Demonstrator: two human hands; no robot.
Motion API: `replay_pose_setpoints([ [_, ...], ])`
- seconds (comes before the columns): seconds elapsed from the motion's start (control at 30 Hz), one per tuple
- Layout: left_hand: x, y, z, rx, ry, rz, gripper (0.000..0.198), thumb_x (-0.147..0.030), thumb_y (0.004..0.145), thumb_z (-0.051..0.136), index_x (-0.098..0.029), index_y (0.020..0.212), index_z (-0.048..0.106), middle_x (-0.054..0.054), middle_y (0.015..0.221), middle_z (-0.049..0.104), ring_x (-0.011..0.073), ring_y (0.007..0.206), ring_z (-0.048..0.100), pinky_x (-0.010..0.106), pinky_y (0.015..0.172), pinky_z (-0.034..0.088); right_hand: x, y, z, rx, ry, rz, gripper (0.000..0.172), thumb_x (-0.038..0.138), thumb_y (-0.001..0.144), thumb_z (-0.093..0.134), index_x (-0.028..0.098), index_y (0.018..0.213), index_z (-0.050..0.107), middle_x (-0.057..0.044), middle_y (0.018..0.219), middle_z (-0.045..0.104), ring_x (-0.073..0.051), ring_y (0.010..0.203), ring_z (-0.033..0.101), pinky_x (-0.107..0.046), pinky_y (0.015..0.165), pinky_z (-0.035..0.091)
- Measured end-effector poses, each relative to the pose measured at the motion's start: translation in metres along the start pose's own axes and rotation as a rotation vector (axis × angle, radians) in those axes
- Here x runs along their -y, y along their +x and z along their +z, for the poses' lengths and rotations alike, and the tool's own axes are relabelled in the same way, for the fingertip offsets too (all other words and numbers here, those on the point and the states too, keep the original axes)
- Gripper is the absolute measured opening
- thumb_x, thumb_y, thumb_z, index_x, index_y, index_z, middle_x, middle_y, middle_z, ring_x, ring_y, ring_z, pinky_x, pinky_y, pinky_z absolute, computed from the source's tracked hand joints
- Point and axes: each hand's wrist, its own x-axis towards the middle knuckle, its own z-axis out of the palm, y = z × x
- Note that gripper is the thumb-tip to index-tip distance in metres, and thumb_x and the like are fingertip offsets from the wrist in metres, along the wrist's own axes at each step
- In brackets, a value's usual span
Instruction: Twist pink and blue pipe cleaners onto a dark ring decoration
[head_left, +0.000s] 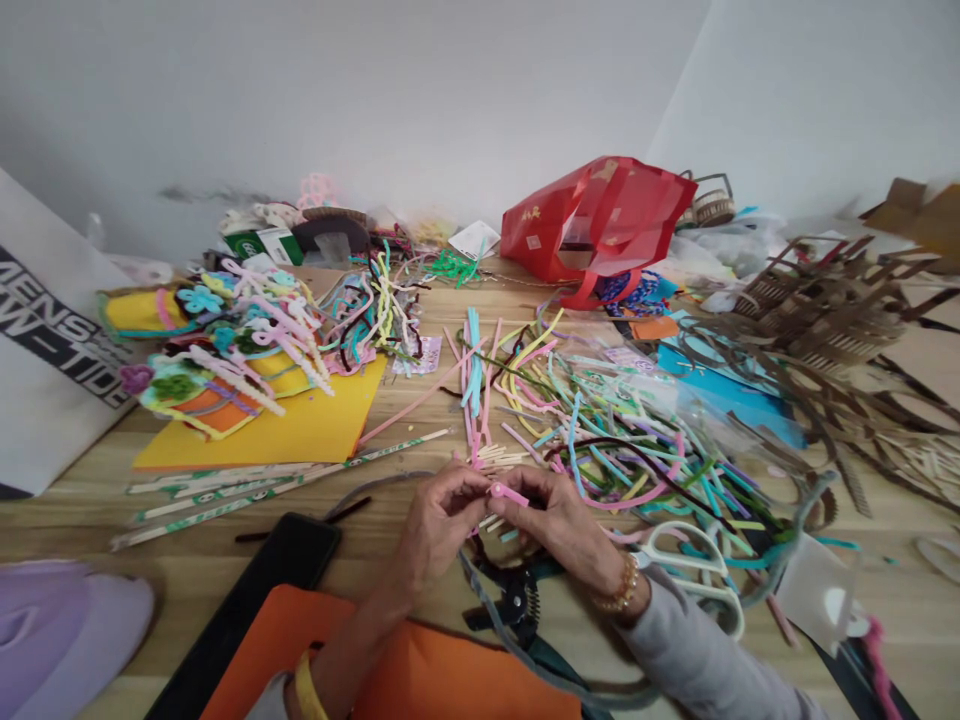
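Observation:
My left hand (439, 525) and my right hand (564, 525) meet over the wooden table (187, 545), both pinching a short pink pipe cleaner piece (508, 493) between their fingertips. The fingers of both hands are closed on it. Just beyond them lie short pale sticks (496, 458) and a big loose pile of coloured pipe cleaners (600, 420). Black pliers (517, 600) lie on the table under my wrists. White-handled scissors (694, 565) rest to the right of my right wrist.
A yellow sheet (315, 425) with finished pipe-cleaner flowers (225, 345) lies at left. A red bag (592, 215) stands at the back. Brown woven strips (825, 310) fill the right. An orange sheet (420, 670) and a black phone (289, 555) lie near me.

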Motion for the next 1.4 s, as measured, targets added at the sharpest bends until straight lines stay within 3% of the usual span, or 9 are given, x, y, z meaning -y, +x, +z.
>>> replay_pose_setpoints([
  [0.13, -0.001, -0.002, 0.001, 0.014, -0.057, -0.069, 0.005, -0.017, 0.071, 0.069, -0.017, 0.075, 0.066, 0.001, 0.076, 0.064, 0.0143, 0.072, 0.06, 0.022, 0.067, 0.046, 0.003, -0.003, 0.002, -0.073, -0.116, -0.107, 0.023, 0.035, 0.083, 0.058, 0.013, 0.081, 0.064, -0.001, 0.072, 0.058, -0.012, 0.065, 0.049, -0.021, 0.058, 0.04],
  [0.27, -0.005, 0.0, -0.001, 0.06, -0.219, -0.196, 0.013, -0.017, 0.069, 0.07, -0.017, 0.082, 0.066, 0.001, 0.078, 0.067, 0.0146, 0.073, 0.061, 0.023, 0.068, 0.047, 0.001, -0.002, 0.001, -0.106, -0.173, -0.133, 0.027, 0.036, 0.085, 0.054, 0.013, 0.07, 0.058, 0.002, 0.061, 0.051, -0.01, 0.056, 0.042, -0.02, 0.05, 0.035],
  [0.5, -0.005, 0.001, -0.002, 0.17, -0.358, -0.326, 0.023, -0.033, 0.08, 0.061, -0.013, 0.087, 0.069, 0.003, 0.071, 0.065, 0.0128, 0.061, 0.057, 0.023, 0.058, 0.046, 0.009, 0.0, -0.002, -0.055, -0.119, -0.196, 0.029, 0.038, 0.088, 0.05, 0.015, 0.071, 0.059, -0.001, 0.066, 0.059, -0.013, 0.061, 0.051, -0.023, 0.061, 0.042],
  [0.73, 0.005, 0.0, -0.004, 0.221, -0.41, -0.323, 0.02, -0.03, 0.078, 0.065, -0.013, 0.087, 0.069, 0.003, 0.07, 0.063, 0.0116, 0.061, 0.056, 0.022, 0.057, 0.042, 0.011, 0.0, -0.004, -0.031, -0.202, -0.257, 0.036, 0.044, 0.088, 0.051, 0.017, 0.067, 0.063, -0.002, 0.069, 0.058, -0.015, 0.068, 0.053, -0.025, 0.068, 0.042],
  [0.87, 0.006, 0.001, -0.004, 0.216, -0.403, -0.314, 0.018, -0.029, 0.075, 0.067, -0.012, 0.08, 0.067, 0.002, 0.067, 0.061, 0.011, 0.058, 0.054, 0.022, 0.055, 0.041, 0.007, 0.0, -0.004, -0.062, -0.219, -0.253, 0.035, 0.045, 0.086, 0.054, 0.017, 0.068, 0.062, -0.002, 0.068, 0.057, -0.015, 0.067, 0.051, -0.025, 0.064, 0.041],
  [1.03, 0.001, 0.0, -0.003, 0.152, -0.246, -0.245, 0.016, -0.027, 0.074, 0.065, -0.014, 0.067, 0.062, -0.001, 0.057, 0.059, 0.0103, 0.053, 0.052, 0.021, 0.053, 0.039, 0.002, 0.0, -0.002, -0.122, -0.213, -0.199, 0.028, 0.042, 0.084, 0.056, 0.016, 0.075, 0.061, -0.001, 0.067, 0.056, -0.013, 0.062, 0.048, -0.024, 0.059, 0.039],
  [1.2, -0.007, -0.002, 0.001, 0.059, 0.053, -0.119, 0.014, -0.024, 0.074, 0.062, -0.015, 0.063, 0.061, -0.001, 0.056, 0.057, 0.0111, 0.054, 0.05, 0.021, 0.053, 0.038, -0.003, 0.0, -0.003, -0.135, -0.264, -0.258, 0.024, 0.039, 0.086, 0.055, 0.017, 0.082, 0.062, -0.002, 0.074, 0.06, -0.016, 0.07, 0.052, -0.025, 0.066, 0.041],
  [1.4, -0.006, -0.009, 0.005, -0.03, 0.321, 0.022, 0.011, -0.02, 0.077, 0.058, -0.019, 0.067, 0.063, 0.001, 0.065, 0.064, 0.0149, 0.062, 0.056, 0.022, 0.056, 0.04, -0.007, -0.001, -0.002, -0.141, -0.317, -0.329, 0.02, 0.034, 0.09, 0.05, 0.019, 0.09, 0.063, -0.005, 0.084, 0.062, -0.019, 0.081, 0.055, -0.028, 0.076, 0.042],
])
